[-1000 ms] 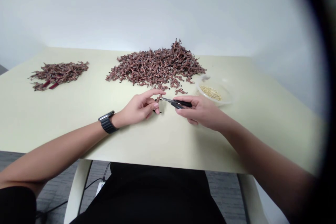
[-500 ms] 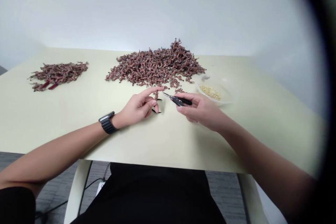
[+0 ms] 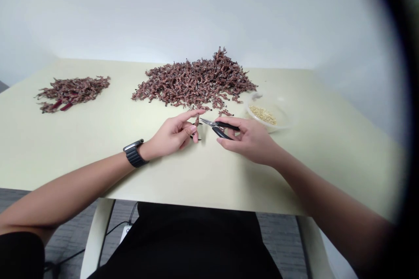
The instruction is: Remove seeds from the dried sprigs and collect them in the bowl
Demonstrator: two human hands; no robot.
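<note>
My left hand [image 3: 173, 133], with a dark watch at the wrist, rests on the pale table [image 3: 98, 139] and pinches a small reddish-brown piece [image 3: 196, 120] between thumb and forefinger. My right hand [image 3: 250, 137] holds small black-handled scissors [image 3: 218, 127], handles spread, with the metal tip pointing left at the pinched piece. A large heap of the same reddish-brown pieces [image 3: 196, 80] lies just beyond both hands.
A smaller heap of reddish pieces [image 3: 72, 91] lies at the far left of the table. A clear shallow bowl [image 3: 279, 111] holding pale yellowish bits stands right of the big heap. A few loose pieces lie near the hands. A white wall rises behind.
The scissors' handles have spread apart in my right hand and the tip has moved slightly left toward the piece. My left hand has barely moved.
</note>
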